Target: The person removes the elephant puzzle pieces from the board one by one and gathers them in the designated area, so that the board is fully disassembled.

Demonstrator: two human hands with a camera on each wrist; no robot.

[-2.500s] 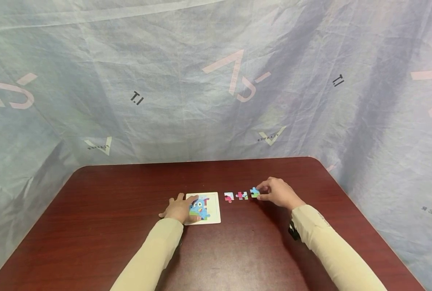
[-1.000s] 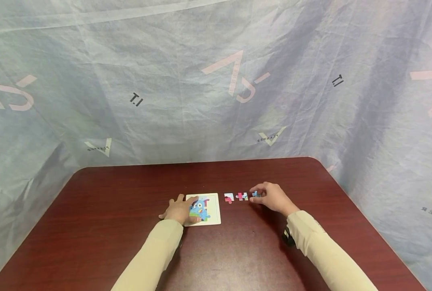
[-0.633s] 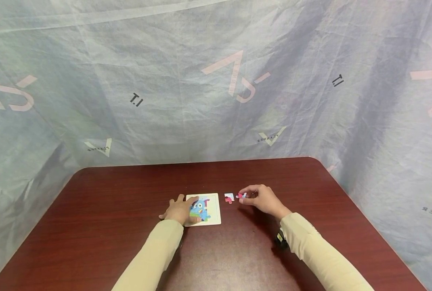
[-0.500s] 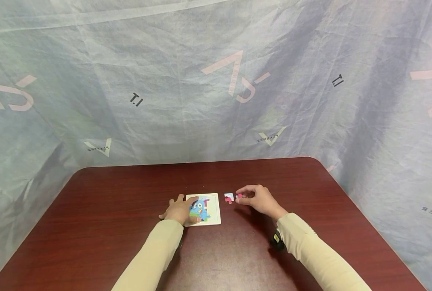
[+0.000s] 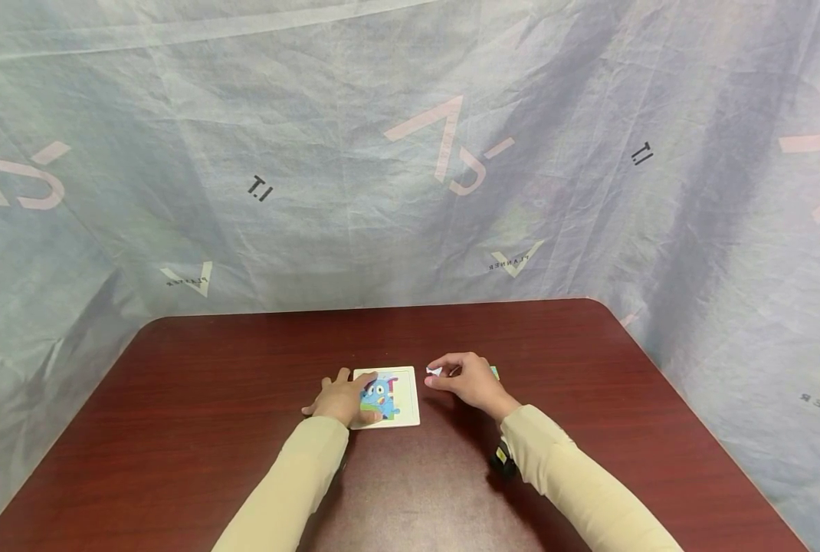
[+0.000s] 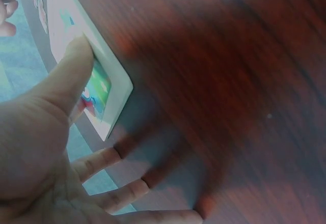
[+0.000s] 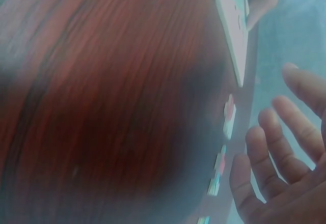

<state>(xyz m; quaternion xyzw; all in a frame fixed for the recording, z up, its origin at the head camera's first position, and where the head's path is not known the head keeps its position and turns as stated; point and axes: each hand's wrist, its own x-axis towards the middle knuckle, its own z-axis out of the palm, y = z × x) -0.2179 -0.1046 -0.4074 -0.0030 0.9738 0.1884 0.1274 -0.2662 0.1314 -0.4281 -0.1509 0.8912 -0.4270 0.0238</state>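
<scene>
My left hand point(image 5: 341, 399) lies spread over the left side of a square white puzzle tray point(image 5: 407, 395). Its thumb point(image 6: 76, 63) rests on the tray, while the other fingers reach the table beyond it. A partly assembled picture of a blue cartoon animal point(image 5: 380, 397) fills the tray's left part. Right of the tray, my right hand point(image 5: 470, 379) hovers with thumb and index finger apart around a whitish puzzle piece point(image 5: 434, 372). In the right wrist view that pink-and-white piece lies flat, with a second puzzle piece point(image 7: 219, 165) and a third puzzle piece point(image 7: 203, 220) in line beside it.
The dark red wooden table point(image 5: 244, 353) has rounded far corners. Grey printed cloth point(image 5: 327, 153) hangs behind it and at both sides. A black wrist device point(image 5: 501, 458) shows under the right sleeve.
My right hand has moved left along the row, from the rightmost puzzle piece past the middle one to the piece nearest the tray. My left hand has kept its place.
</scene>
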